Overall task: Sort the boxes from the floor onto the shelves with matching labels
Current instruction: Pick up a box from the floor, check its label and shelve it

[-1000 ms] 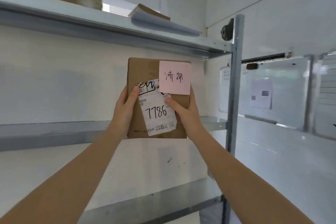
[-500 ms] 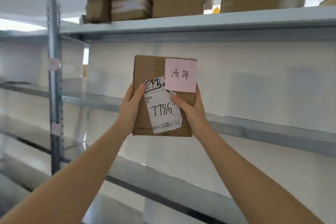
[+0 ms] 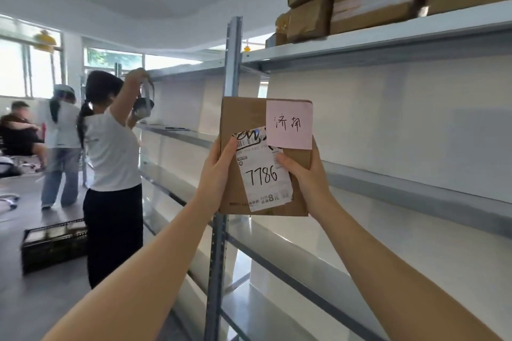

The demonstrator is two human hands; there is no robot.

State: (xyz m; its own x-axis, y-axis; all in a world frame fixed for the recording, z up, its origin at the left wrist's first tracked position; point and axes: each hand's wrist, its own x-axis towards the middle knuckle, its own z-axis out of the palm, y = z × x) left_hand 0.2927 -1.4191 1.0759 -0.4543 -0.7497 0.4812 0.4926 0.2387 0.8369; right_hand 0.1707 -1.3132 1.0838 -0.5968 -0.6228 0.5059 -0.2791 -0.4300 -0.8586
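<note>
I hold a flat brown cardboard box (image 3: 243,119) upright in front of me, at chest height before the metal shelves (image 3: 388,39). A pink sticky note (image 3: 289,124) with handwritten characters covers its top right corner. A white shipping label (image 3: 263,174) reading 7786 sits lower on its face. My left hand (image 3: 219,171) grips the box's left edge, thumb on the label. My right hand (image 3: 304,174) grips the right edge, thumb on the label too. Several brown boxes (image 3: 360,0) are stacked on the top shelf, above right.
A grey upright post (image 3: 231,63) stands just behind the box. A person in a white top (image 3: 110,152) stands at the shelves to the left, arms raised. A black crate (image 3: 52,243) lies on the floor beside them. Two more people (image 3: 61,141) are further back left.
My view has swung left along the shelving; the upright post, the people and the crate have come into sight. The box stays held the same way in both hands.
</note>
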